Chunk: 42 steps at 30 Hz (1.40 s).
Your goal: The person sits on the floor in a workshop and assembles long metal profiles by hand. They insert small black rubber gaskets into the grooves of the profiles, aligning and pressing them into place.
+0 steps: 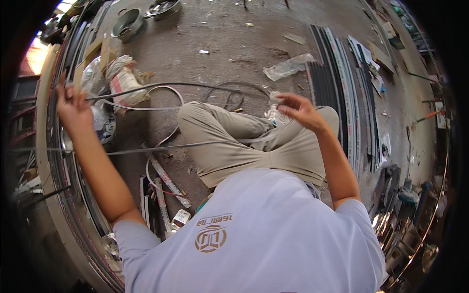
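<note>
I sit cross-legged on the floor. My left hand (76,105) is raised out to the left, closed on a long, thin dark strip (166,84). That strip runs right from the hand and loops in front of my shins. My right hand (301,111) hovers above my right knee, near my shoe (275,115). Its fingers are bent and apart, with nothing visible in them. A second thin grey strip (190,145) crosses over my lap toward the left. A pale, narrow strip (159,141) curls on the floor beside my left knee.
Long dark and pale profiles (337,83) lie at right, beside a clear plastic bag (289,67). A white sack (122,80) stands at left. Metal pans (128,25) are at far left. Short bars (170,183) and a small bottle (181,218) lie by my left hip.
</note>
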Each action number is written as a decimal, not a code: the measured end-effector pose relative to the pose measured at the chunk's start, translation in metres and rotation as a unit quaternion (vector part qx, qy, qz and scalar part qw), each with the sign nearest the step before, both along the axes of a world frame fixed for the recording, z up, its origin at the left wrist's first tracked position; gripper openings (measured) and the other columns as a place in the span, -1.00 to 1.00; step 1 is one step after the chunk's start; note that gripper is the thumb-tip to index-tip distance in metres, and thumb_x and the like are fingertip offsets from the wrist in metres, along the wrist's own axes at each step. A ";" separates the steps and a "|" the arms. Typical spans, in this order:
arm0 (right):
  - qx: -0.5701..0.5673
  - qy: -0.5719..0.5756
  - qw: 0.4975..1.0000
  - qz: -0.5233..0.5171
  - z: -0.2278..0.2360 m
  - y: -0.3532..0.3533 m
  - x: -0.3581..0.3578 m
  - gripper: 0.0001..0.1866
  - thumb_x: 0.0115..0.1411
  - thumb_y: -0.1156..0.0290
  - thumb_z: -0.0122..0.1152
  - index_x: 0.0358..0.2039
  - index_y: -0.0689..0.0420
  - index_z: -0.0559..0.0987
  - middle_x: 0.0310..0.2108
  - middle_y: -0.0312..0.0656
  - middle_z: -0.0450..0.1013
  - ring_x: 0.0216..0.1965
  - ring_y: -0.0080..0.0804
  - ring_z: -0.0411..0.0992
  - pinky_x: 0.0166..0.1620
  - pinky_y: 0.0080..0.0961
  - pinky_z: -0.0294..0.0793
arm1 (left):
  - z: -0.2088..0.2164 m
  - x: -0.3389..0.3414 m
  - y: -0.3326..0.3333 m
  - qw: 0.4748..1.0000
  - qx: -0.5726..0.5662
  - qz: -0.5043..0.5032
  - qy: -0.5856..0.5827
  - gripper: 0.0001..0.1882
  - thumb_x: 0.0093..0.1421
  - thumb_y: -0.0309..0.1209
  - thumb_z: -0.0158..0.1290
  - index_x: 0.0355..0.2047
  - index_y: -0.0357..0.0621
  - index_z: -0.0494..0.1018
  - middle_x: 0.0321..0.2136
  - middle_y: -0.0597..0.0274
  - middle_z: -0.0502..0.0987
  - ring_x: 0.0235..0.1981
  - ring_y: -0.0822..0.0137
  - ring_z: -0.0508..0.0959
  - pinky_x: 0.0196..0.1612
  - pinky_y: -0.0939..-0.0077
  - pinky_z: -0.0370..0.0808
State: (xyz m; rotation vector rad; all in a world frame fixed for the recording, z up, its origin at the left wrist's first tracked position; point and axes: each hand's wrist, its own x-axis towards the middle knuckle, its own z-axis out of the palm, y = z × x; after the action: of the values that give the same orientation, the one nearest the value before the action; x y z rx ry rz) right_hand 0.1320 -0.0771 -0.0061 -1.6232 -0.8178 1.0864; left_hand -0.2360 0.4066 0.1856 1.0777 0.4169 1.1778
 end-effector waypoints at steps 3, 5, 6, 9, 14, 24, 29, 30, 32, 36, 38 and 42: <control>0.005 -0.192 0.976 0.099 0.004 0.017 -0.022 -0.36 0.39 -0.06 0.27 0.32 0.05 0.49 0.30 -0.06 0.42 0.38 -0.13 0.31 0.42 -0.12 0.25 | 0.006 0.057 -0.051 0.996 0.033 -0.046 0.067 -0.53 0.52 -0.16 -0.01 0.27 -0.22 0.46 -0.57 0.53 0.27 -0.64 0.65 0.10 -0.51 0.63 0.04; 0.086 -0.107 0.987 0.079 0.026 0.043 -0.029 -0.38 0.43 -0.03 0.22 0.33 0.09 0.47 0.33 -0.08 0.40 0.38 -0.16 0.32 0.41 -0.18 0.24 | 0.012 0.084 -0.083 0.972 0.148 -0.147 0.108 -0.59 0.54 -0.21 -0.04 0.21 -0.22 0.50 -0.56 0.50 0.29 -0.62 0.64 0.14 -0.49 0.65 0.07; 0.131 -0.080 0.985 0.086 0.049 0.060 -0.035 -0.39 0.49 -0.06 0.06 0.34 0.11 0.47 0.34 -0.06 0.39 0.38 -0.17 0.31 0.40 -0.21 0.24 | 0.014 0.092 -0.103 0.960 0.167 -0.140 0.177 -0.68 0.54 -0.22 -0.04 0.01 -0.20 0.56 -0.55 0.48 0.31 -0.61 0.62 0.17 -0.50 0.66 0.09; 0.287 0.039 0.950 0.120 0.098 0.098 -0.059 -0.26 0.51 -0.15 -0.12 0.36 0.26 0.41 0.32 0.00 0.42 0.38 -0.18 0.32 0.44 -0.13 0.17 | 0.017 0.124 -0.165 0.902 0.246 -0.310 0.172 -0.74 0.55 -0.29 -0.05 -0.19 -0.15 0.57 -0.40 0.36 0.53 -0.54 0.63 0.31 -0.51 0.62 0.23; 0.406 0.188 0.892 0.059 0.154 0.115 -0.077 -0.16 0.48 -0.20 -0.13 0.37 0.38 0.34 0.18 0.03 0.53 0.32 -0.12 0.40 0.47 -0.03 0.10 | -0.014 0.139 -0.209 0.816 0.356 -0.383 0.245 -0.80 0.45 -0.39 0.12 -0.04 -0.25 0.60 -0.43 0.33 0.58 -0.48 0.61 0.37 -0.42 0.61 0.36; 0.410 0.242 0.833 -0.280 0.093 -0.026 0.115 -0.72 0.56 0.29 0.00 -0.07 0.24 0.58 -0.55 -0.34 0.32 -0.41 -0.43 0.41 0.11 -0.19 0.53 | -0.048 0.015 -0.010 0.791 0.343 -0.109 0.494 -0.82 0.45 -0.38 0.13 -0.09 -0.17 0.66 -0.36 0.45 0.54 -0.35 0.61 0.41 -0.25 0.65 0.38; 0.367 0.210 0.810 -0.407 0.061 -0.075 0.142 -0.75 0.55 0.30 0.01 -0.09 0.22 0.55 -0.56 -0.35 0.29 -0.44 -0.44 0.39 0.05 -0.15 0.58 | -0.021 -0.102 0.083 0.808 0.246 0.025 0.534 -0.68 0.52 -0.23 0.05 0.12 -0.10 0.62 -0.50 0.63 0.25 -0.52 0.68 0.14 -0.49 0.65 0.02; 0.362 0.208 0.802 -0.428 0.052 -0.083 0.148 -0.75 0.55 0.29 0.01 -0.10 0.22 0.55 -0.57 -0.35 0.29 -0.44 -0.44 0.39 0.04 -0.15 0.58 | -0.021 -0.121 0.099 0.812 0.207 0.037 0.545 -0.66 0.53 -0.19 0.02 0.12 -0.06 0.63 -0.51 0.65 0.22 -0.53 0.68 0.11 -0.49 0.65 0.00; 0.358 0.220 0.785 -0.455 0.036 -0.100 0.158 -0.77 0.54 0.30 0.00 -0.12 0.20 0.54 -0.56 -0.34 0.30 -0.45 -0.41 0.40 0.05 -0.13 0.57 | -0.021 -0.160 0.139 0.762 0.162 0.052 0.625 -0.60 0.55 -0.14 -0.05 0.12 -0.08 0.63 -0.48 0.54 0.37 -0.53 0.60 0.23 -0.46 0.61 0.17; 0.361 0.243 0.773 -0.462 0.024 -0.102 0.167 -0.69 0.56 0.26 -0.08 -0.13 0.21 0.55 -0.55 -0.29 0.34 -0.41 -0.34 0.40 0.09 -0.08 0.55 | -0.067 -0.243 0.175 0.562 0.131 0.036 0.816 -0.41 0.44 -0.14 0.08 0.37 -0.15 0.38 0.03 -0.11 0.63 -0.02 0.11 0.62 0.07 0.23 0.51; 0.376 0.247 0.787 -0.422 0.037 -0.072 0.146 -0.63 0.57 0.22 -0.12 -0.12 0.22 0.57 -0.54 -0.26 0.35 -0.38 -0.30 0.41 0.12 -0.07 0.54 | -0.095 -0.266 0.149 0.541 0.171 -0.010 0.823 -0.24 0.32 -0.22 0.23 0.46 -0.10 0.23 0.16 -0.22 0.55 0.18 -0.03 0.55 0.23 0.18 0.45; 0.398 0.274 0.844 -0.231 0.054 -0.020 0.078 -0.57 0.56 0.12 -0.09 -0.01 0.21 0.61 -0.48 -0.26 0.29 -0.32 -0.32 0.29 0.10 -0.28 0.38 | -0.099 -0.085 -0.028 0.622 0.383 -0.071 0.680 -0.19 0.20 -0.26 0.34 0.40 -0.25 0.30 0.33 -0.18 0.40 0.35 -0.14 0.39 0.41 0.13 0.28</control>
State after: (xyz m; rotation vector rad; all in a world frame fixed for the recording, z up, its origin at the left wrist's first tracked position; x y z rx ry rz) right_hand 0.2096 -0.0973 0.0477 -0.6769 -0.3637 0.6544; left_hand -0.3213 0.3790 0.0867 2.6659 0.9830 0.0664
